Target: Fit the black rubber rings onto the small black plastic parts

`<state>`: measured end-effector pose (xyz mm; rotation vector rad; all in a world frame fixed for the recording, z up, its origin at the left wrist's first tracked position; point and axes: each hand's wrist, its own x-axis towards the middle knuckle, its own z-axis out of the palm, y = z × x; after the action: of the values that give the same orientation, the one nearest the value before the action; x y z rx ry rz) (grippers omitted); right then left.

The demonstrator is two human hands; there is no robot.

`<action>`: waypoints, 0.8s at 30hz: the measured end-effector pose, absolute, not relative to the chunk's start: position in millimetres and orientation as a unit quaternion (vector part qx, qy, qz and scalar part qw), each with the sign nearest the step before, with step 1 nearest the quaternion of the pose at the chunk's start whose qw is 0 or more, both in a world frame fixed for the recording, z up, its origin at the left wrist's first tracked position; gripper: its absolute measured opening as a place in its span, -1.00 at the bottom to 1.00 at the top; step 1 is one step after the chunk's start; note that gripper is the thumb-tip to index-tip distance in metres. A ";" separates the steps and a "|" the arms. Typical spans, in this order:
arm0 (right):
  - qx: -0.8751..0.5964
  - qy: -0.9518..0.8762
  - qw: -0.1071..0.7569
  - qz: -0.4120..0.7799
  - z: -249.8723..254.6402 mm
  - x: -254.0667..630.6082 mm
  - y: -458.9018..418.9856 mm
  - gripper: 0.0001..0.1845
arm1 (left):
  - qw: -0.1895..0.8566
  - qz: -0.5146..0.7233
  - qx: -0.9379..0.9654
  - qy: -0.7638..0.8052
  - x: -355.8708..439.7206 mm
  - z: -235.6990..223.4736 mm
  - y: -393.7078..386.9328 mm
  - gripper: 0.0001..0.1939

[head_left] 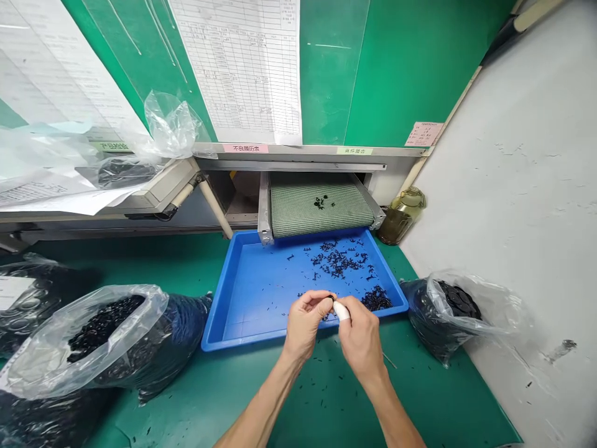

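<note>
My left hand (305,323) and my right hand (359,330) meet over the front edge of a blue tray (242,292). Between their fingertips they pinch a small black part (331,298), mostly hidden by the fingers. A white covering wraps one digit of my right hand. Inside the tray, small black pieces (338,261) lie scattered toward the back right. A denser black pile (377,298) sits in the tray's right front corner, just beyond my right hand.
A green mesh conveyor belt (321,214) carrying a few black bits ends above the tray's back. Open plastic bags of black parts stand left (158,342) and right (438,317). A yellowish jar (401,214) is by the wall. Black scraps dot the green table (336,410).
</note>
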<state>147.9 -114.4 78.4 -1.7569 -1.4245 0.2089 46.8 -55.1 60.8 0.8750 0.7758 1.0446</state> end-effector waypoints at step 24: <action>-0.736 -0.610 0.289 0.049 109.4 276.0 154.8 -0.62 | 0.764 0.476 0.165 0.403 27.2 6.2 1.0 -0.83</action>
<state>276.0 154.8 109.4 -1.9657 -1.6276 0.1313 27.2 1.0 6.2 0.3586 0.8761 1.0339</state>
